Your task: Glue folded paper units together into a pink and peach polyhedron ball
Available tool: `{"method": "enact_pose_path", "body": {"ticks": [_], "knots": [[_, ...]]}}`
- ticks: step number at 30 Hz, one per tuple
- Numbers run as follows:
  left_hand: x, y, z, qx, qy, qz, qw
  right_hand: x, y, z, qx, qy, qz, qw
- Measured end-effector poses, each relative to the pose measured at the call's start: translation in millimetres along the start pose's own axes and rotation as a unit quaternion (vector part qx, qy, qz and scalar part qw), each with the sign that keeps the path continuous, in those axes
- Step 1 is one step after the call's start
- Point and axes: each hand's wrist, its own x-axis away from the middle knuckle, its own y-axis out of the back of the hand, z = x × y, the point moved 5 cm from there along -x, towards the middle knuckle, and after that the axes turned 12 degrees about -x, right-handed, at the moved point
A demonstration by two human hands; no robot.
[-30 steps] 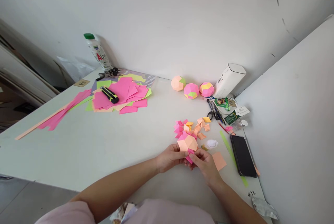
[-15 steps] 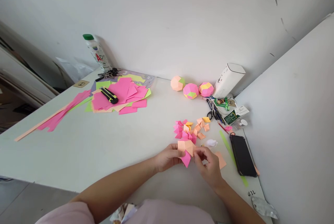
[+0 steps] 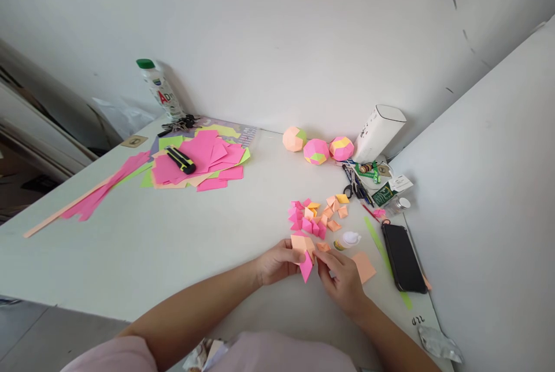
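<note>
My left hand (image 3: 281, 262) pinches a folded paper piece (image 3: 302, 243), peach with a pink point hanging down. My right hand (image 3: 340, 276) has its thumb and fingertips closed at the right edge of the same piece. Just beyond it lies a cluster of small folded paper units (image 3: 307, 224) in pink, peach and orange. A small bottle with a white cap (image 3: 350, 239), perhaps glue, stands to the right of the cluster. A flat peach square (image 3: 364, 268) lies partly behind my right hand. Three faceted paper balls (image 3: 316, 152) rest near the wall.
Pink, green and peach sheets (image 3: 212, 155) pile up at the left with a utility knife (image 3: 181, 159) on top. Paper strips (image 3: 102, 187) extend leftward. A bottle with a green cap (image 3: 160, 88) and keys (image 3: 180, 123) stand behind. Scissors (image 3: 350, 184) and a phone (image 3: 403, 256) lie right.
The paper piece has tilted and moved slightly left in my hands. My right hand has shifted left and a little down along its edge. More of the white-capped bottle now shows.
</note>
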Motion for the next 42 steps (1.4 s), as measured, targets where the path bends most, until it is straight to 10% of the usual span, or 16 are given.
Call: {"method": "enact_pose_path", "body": {"ticks": [20,31,36,42], "knots": [[0.3,0.2,1.9,0.007,0.007,-0.009,1.0,-0.8,3.3,3.8,0.047,0.031,-0.012,0.998],[-0.8,5.4,0.6,0.002,0.003,-0.043,0.999,0.9,65.5,0.3,0.103,0.067,-0.354,0.927],[-2.3,11.9,-0.6,0.009,-0.007,-0.045,0.999,-1.8,48.0,-39.1,0.029,-0.111,-0.276,0.954],[-2.7,10.8,-0.9,0.026,-0.002,-0.047,0.999,-0.2,28.4,-56.7,-0.056,-0.146,-0.202,0.967]]}}
